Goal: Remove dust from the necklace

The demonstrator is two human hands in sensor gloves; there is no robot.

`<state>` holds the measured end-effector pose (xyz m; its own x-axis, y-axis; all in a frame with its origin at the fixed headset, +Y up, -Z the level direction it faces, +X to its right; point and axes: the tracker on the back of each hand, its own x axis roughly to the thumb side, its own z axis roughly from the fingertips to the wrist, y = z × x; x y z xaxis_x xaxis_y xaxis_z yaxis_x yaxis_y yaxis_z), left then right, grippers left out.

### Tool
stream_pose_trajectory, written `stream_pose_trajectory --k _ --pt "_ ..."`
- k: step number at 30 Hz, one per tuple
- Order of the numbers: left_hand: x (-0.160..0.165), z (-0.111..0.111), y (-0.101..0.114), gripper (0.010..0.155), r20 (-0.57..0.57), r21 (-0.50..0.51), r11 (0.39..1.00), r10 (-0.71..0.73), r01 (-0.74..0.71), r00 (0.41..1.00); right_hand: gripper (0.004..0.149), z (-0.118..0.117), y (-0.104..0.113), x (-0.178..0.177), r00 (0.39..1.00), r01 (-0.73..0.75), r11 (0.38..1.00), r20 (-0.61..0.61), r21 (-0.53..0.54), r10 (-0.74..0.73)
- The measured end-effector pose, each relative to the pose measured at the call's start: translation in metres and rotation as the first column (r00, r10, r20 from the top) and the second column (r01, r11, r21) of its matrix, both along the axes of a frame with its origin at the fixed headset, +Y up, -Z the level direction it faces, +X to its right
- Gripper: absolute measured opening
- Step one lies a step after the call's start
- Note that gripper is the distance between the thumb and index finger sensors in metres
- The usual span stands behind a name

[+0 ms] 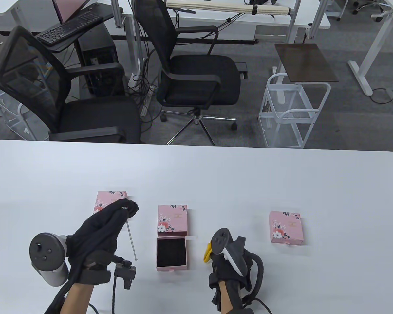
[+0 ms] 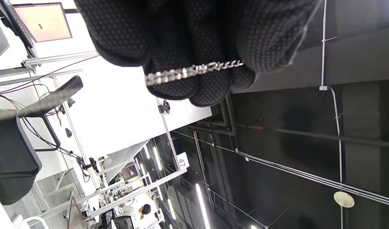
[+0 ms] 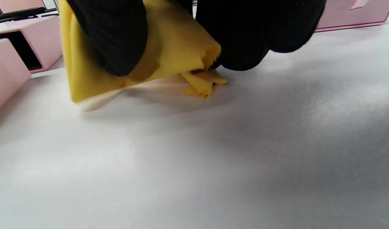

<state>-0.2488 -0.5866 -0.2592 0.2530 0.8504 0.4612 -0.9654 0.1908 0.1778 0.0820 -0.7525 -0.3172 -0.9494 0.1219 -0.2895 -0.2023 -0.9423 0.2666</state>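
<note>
My left hand (image 1: 126, 209) is raised above the table and pinches one end of a silver chain necklace (image 1: 131, 237), which hangs down in a thin line to the tabletop. In the left wrist view the chain (image 2: 194, 70) lies across my gloved fingertips (image 2: 169, 82). My right hand (image 1: 224, 261) rests low on the table and grips a yellow cloth (image 1: 207, 252); in the right wrist view the cloth (image 3: 178, 54) is bunched between my fingers (image 3: 114, 41) and touches the table. An open pink jewellery box (image 1: 171, 252) with a black lining sits between the hands.
Its floral pink sleeve (image 1: 172, 220) lies just behind the open box. A second pink box (image 1: 109, 201) sits behind my left hand and a third (image 1: 286, 227) to the right. The white table (image 1: 249, 176) has office chairs beyond its far edge.
</note>
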Motion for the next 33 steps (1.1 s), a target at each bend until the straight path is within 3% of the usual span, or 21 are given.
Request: stream_pose_trajectory --k 7,11,13,16,19,22,24,28,33 --pt "0.005 -0.001 -0.002 0.038 0.007 -0.005 1.000 -0.019 0.019 1.000 0.076 0.004 0.013 0.000 0.999 0.054 0.998 -0.004 -0.014 -0.054" --pt "0.008 -0.004 -0.005 0.038 0.018 -0.019 0.999 -0.036 0.036 0.999 0.077 0.014 0.045 -0.008 0.996 0.068 0.991 -0.072 0.116 -0.060" --pt "0.010 -0.007 -0.008 0.038 0.020 -0.038 0.998 -0.049 0.049 0.999 0.076 0.020 0.063 -0.019 0.973 0.190 0.957 -0.175 0.217 -0.153" --pt "0.013 -0.010 -0.013 0.038 0.031 -0.061 0.996 -0.057 0.058 0.998 0.069 0.031 0.090 -0.041 0.837 0.505 0.815 -0.393 0.285 -0.381" --pt "0.015 -0.011 -0.014 0.037 0.040 -0.063 0.996 -0.067 0.069 0.997 0.065 0.034 0.113 -0.064 0.667 0.688 0.701 -0.546 0.190 -0.506" --pt "0.016 -0.011 -0.014 0.037 0.045 -0.060 0.996 -0.064 0.066 0.997 0.068 0.030 0.129 -0.089 0.583 0.696 0.716 -0.630 0.062 -0.512" --pt "0.016 -0.010 -0.013 0.037 0.048 -0.054 0.996 -0.063 0.066 0.997 0.065 0.028 0.131 -0.105 0.584 0.679 0.731 -0.654 0.070 -0.481" --pt "0.012 -0.008 -0.010 0.037 0.034 -0.044 0.997 -0.054 0.055 0.998 0.039 0.023 0.120 -0.114 0.629 0.673 0.717 -0.651 0.181 -0.426" --pt "0.000 -0.007 -0.008 0.037 -0.007 -0.032 0.999 -0.033 0.033 0.999 0.036 0.013 0.118 -0.092 0.655 0.649 0.742 -0.620 0.169 -0.432"
